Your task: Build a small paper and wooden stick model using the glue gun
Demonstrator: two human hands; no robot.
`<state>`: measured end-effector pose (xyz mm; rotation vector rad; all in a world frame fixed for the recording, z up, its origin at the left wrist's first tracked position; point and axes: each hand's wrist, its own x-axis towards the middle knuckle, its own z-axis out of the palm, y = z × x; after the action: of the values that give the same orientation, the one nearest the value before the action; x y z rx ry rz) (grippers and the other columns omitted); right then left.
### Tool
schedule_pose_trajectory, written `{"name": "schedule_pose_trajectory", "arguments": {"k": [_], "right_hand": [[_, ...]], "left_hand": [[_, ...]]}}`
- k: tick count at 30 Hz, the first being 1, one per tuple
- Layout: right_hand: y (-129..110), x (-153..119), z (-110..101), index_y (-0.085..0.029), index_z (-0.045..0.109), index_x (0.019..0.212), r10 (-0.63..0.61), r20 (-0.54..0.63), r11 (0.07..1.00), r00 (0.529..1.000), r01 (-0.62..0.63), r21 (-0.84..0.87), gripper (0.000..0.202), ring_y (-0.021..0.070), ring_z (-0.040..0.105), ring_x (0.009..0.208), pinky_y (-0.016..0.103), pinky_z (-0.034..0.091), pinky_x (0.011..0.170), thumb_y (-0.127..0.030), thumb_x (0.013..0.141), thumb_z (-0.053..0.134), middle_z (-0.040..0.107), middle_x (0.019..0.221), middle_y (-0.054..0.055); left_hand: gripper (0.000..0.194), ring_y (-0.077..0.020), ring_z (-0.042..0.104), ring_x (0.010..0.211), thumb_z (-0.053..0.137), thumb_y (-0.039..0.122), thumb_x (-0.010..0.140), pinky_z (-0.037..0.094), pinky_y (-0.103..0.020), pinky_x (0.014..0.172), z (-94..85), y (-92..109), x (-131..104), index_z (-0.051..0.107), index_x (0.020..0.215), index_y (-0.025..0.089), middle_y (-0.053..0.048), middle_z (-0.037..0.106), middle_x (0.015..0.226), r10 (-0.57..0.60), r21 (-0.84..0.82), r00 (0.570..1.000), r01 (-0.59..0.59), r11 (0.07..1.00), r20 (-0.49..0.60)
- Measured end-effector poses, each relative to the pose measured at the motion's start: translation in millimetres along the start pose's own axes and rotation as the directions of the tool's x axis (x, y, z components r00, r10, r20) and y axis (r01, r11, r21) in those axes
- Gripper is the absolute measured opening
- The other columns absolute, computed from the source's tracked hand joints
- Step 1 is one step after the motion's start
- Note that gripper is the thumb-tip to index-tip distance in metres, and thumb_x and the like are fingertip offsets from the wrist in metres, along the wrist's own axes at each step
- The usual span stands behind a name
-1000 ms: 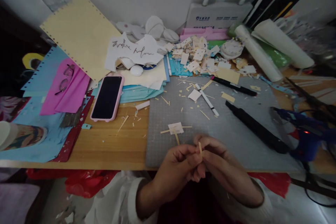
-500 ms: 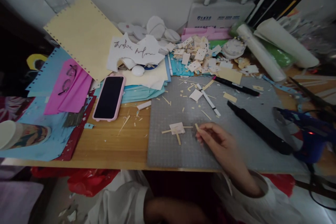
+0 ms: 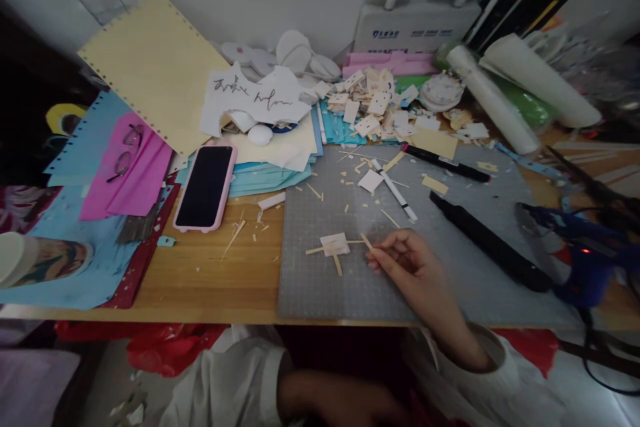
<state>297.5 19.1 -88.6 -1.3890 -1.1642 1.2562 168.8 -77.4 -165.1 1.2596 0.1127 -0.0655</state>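
My right hand [image 3: 407, 263] is closed in a pinch on a thin cream paper strip [image 3: 366, 241] above the grey cutting mat [image 3: 320, 297]. Just left of it lies a small pale paper rectangle [image 3: 334, 244] with narrow strips sticking out to the left, the right and below. The held strip's tip is near the right-hand strip; whether they touch I cannot tell. Below the table edge, my left hand [image 3: 357, 400] is dark and blurred near my lap, its fingers not distinguishable.
A white pen [image 3: 395, 190], a pink-tipped black marker [image 3: 447, 163] and a long black tool [image 3: 490, 240] lie on the mat. A blue glue gun [image 3: 583, 257] sits at right. Cut paper pieces [image 3: 370, 103] are heaped behind; a phone [image 3: 206, 187] lies left.
My right hand has shifted slightly left, bringing the strip closer to the pale rectangle's right-hand strip. My left hand stays low by my lap. The whole view has shifted slightly.
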Motion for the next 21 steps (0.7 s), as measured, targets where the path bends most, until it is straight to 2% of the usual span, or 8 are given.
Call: {"name": "schedule_pose_trajectory", "arguments": {"k": [2, 5, 7, 8, 9, 11, 15, 21], "right_hand": [[0.4, -0.6, 0.0, -0.023, 0.046, 0.078, 0.008, -0.011, 1.000, 1.000, -0.007, 0.023, 0.026, 0.0112, 0.064, 0.063, 0.023, 0.054, 0.058, -0.035, 0.080, 0.069, 0.066, 0.073, -0.002], [-2.6, 0.4, -2.3, -0.023, 0.045, 0.076, 0.031, 0.002, 0.999, 1.000, -0.031, 0.025, 0.028, 0.0112, 0.063, 0.062, 0.024, 0.053, 0.058, -0.036, 0.080, 0.069, 0.065, 0.073, -0.002], [-7.8, 3.7, -5.2, -0.023, 0.046, 0.076, 0.032, 0.032, 0.999, 0.999, -0.032, 0.010, 0.027, 0.0115, 0.062, 0.064, 0.024, 0.052, 0.061, -0.038, 0.081, 0.068, 0.064, 0.072, -0.002], [-11.1, 6.2, -6.8, -0.023, 0.046, 0.077, 0.029, 0.051, 1.000, 0.998, -0.030, 0.002, 0.027, 0.0118, 0.062, 0.066, 0.024, 0.052, 0.063, -0.038, 0.081, 0.068, 0.063, 0.072, -0.002], [-14.8, 9.1, -8.3, -0.023, 0.047, 0.077, 0.031, 0.073, 1.000, 0.997, -0.030, -0.008, 0.026, 0.0123, 0.063, 0.068, 0.025, 0.053, 0.064, -0.038, 0.081, 0.067, 0.062, 0.071, -0.002], [-22.2, 15.0, -10.6, -0.024, 0.048, 0.077, 0.051, 0.121, 0.999, 0.991, -0.048, -0.023, 0.025, 0.0141, 0.064, 0.072, 0.027, 0.053, 0.066, -0.039, 0.081, 0.067, 0.062, 0.073, -0.002], [-32.0, 22.1, -11.3, -0.025, 0.050, 0.077, 0.093, 0.194, 0.995, 0.977, -0.087, -0.038, 0.024, 0.0174, 0.065, 0.079, 0.029, 0.053, 0.066, -0.041, 0.080, 0.067, 0.064, 0.080, 0.000], [-30.1, 21.9, -5.5, -0.024, 0.052, 0.080, 0.096, 0.186, 0.991, 0.978, -0.112, 0.074, 0.020, 0.0137, 0.063, 0.080, 0.026, 0.051, 0.073, -0.037, 0.081, 0.068, 0.059, 0.079, -0.002]], "left_hand": [[0.015, -0.0203, 0.062, 0.071, 0.051, 0.009, 0.071, 0.051, -0.030, 0.068, -11.0, 37.6, -26.5, 0.062, 0.076, 0.018, -0.003, 0.063, 0.074, 0.091, 0.183, 0.990, -0.070, 0.981, -0.110], [0.031, -0.0203, 0.065, 0.088, 0.047, 0.003, 0.073, 0.049, -0.028, 0.084, -35.3, 108.8, -71.3, 0.066, 0.094, 0.015, -0.009, 0.070, 0.093, 0.165, 0.356, 0.978, -0.109, 0.928, -0.131], [0.036, -0.0172, 0.063, 0.096, 0.041, 0.002, 0.082, 0.046, -0.026, 0.089, -55.7, 145.2, -95.5, 0.065, 0.103, 0.018, -0.007, 0.070, 0.099, 0.132, 0.443, 0.911, 0.060, 0.895, -0.391], [0.031, -0.0163, 0.063, 0.094, 0.042, 0.007, 0.087, 0.046, -0.026, 0.088, -66.6, 156.0, -104.3, 0.064, 0.105, 0.020, -0.006, 0.069, 0.099, 0.147, 0.485, 0.838, 0.153, 0.861, -0.526], [0.024, -0.0170, 0.062, 0.094, 0.046, 0.013, 0.089, 0.046, -0.028, 0.088, -77.5, 161.7, -110.6, 0.064, 0.104, 0.020, -0.006, 0.067, 0.100, 0.210, 0.546, 0.743, 0.240, 0.803, -0.636], [0.023, -0.0223, 0.057, 0.102, 0.058, 0.027, 0.087, 0.044, -0.035, 0.092, -97.8, 160.4, -116.4, 0.063, 0.108, 0.020, -0.008, 0.064, 0.106, 0.265, 0.625, 0.640, 0.437, 0.647, -0.721], [0.043, -0.0276, 0.053, 0.103, 0.067, 0.038, 0.080, 0.042, -0.042, 0.091, -121.1, 139.4, -111.3, 0.059, 0.117, 0.018, -0.011, 0.058, 0.111, 0.234, 0.718, 0.700, 0.550, 0.427, -0.675], [0.019, -0.0244, 0.053, 0.097, 0.055, 0.032, 0.089, 0.043, -0.038, 0.086, -118.0, 129.7, -101.9, 0.060, 0.100, 0.017, -0.009, 0.058, 0.103, 0.215, 0.692, 0.690, 0.546, 0.472, -0.691]]}}
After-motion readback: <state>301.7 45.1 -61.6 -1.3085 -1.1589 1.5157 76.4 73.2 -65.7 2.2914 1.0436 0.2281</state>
